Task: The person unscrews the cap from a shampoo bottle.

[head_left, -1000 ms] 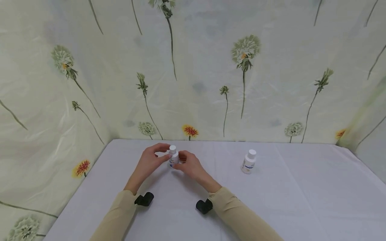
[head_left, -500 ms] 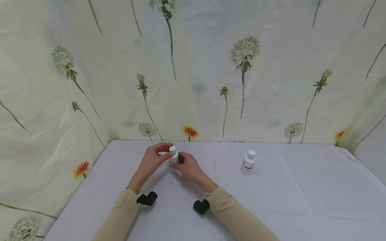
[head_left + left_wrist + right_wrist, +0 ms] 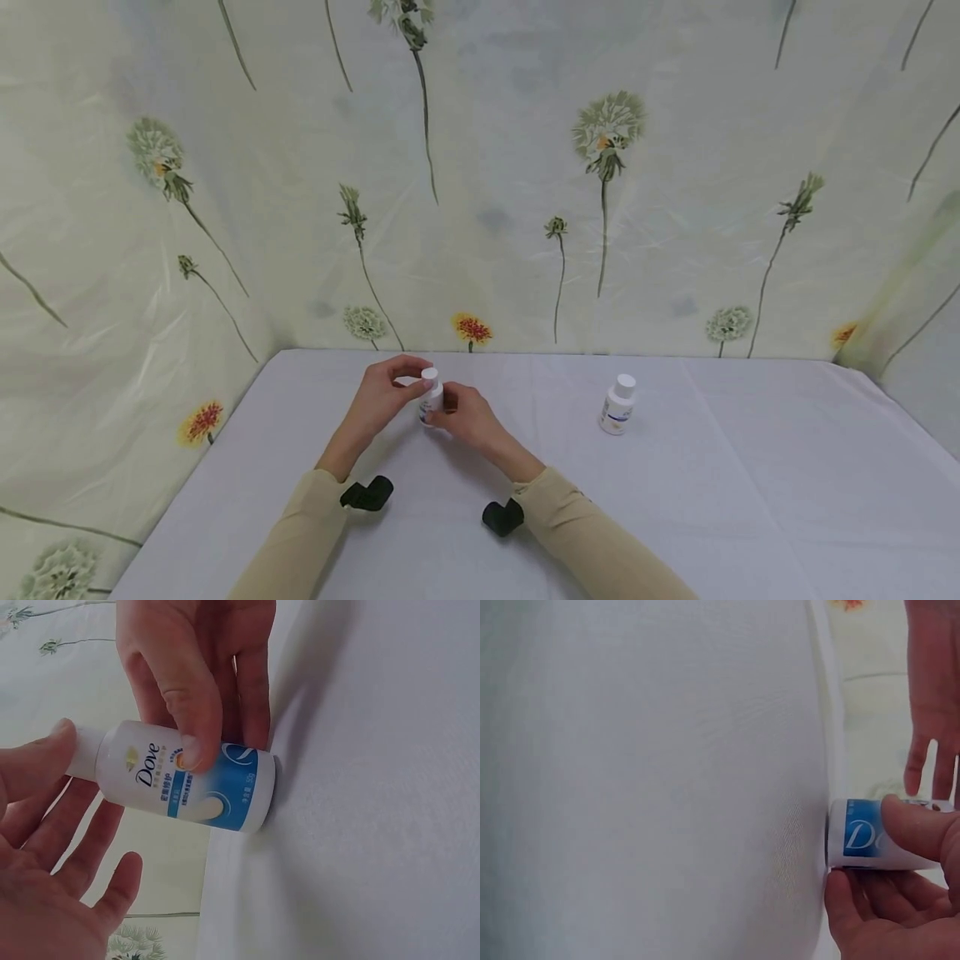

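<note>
A small white Dove bottle [image 3: 431,398] with a blue label stands on the table between both hands. In the left wrist view the bottle [image 3: 187,776] shows its cap [image 3: 88,752] pinched by the thumb and fingers of my left hand [image 3: 381,397]. Around its lower body, my right hand [image 3: 472,418] grips with thumb in front and fingers behind. The right wrist view has the bottle's base [image 3: 837,834] at the tabletop, its upper part hidden by the right thumb. Off to the right, a second white capped bottle [image 3: 617,405] stands upright.
White cloth covers the table [image 3: 720,500]. A flower-printed curtain [image 3: 495,167] hangs behind and along the left side. Black camera mounts sit at both wrists, the left mount [image 3: 367,494] and the right mount [image 3: 502,517] just above the cloth.
My left hand has shifted slightly right, its thumb moving up onto the bottle's cap. The right hand keeps its grip and the bottle sits marginally lower in view. The second bottle stays put.
</note>
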### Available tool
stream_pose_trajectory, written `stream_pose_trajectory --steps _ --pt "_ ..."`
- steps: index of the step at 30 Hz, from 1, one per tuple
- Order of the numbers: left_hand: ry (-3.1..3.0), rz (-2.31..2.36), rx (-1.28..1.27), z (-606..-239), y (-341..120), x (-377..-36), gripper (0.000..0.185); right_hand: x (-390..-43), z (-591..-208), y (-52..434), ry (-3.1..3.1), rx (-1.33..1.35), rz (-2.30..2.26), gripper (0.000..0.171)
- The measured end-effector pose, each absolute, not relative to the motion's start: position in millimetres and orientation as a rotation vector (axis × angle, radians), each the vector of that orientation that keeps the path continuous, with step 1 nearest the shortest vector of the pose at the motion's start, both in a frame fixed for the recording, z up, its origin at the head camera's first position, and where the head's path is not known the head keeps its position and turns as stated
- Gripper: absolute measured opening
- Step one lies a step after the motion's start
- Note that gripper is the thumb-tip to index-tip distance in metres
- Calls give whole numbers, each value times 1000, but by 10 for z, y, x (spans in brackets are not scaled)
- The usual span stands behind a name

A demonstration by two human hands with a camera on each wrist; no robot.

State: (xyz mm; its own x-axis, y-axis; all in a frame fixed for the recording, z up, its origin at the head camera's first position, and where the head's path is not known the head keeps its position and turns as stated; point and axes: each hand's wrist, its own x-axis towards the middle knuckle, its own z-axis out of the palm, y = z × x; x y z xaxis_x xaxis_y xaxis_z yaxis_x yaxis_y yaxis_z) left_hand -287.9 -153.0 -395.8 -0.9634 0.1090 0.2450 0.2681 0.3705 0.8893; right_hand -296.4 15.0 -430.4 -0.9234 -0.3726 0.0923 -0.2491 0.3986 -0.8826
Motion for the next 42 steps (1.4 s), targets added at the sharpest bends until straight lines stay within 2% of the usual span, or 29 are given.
stream_pose_trajectory --steps 17,42 --pt "-2476 -1668 -353 -3974 -1532 -2867 23 -2870 -4229 248 2444 -594 -1544 37" --pt "-2464 -1712 -443 -3903 -1378 -2770 30 -2696 -4128 464 2463 -633 -1516 35"
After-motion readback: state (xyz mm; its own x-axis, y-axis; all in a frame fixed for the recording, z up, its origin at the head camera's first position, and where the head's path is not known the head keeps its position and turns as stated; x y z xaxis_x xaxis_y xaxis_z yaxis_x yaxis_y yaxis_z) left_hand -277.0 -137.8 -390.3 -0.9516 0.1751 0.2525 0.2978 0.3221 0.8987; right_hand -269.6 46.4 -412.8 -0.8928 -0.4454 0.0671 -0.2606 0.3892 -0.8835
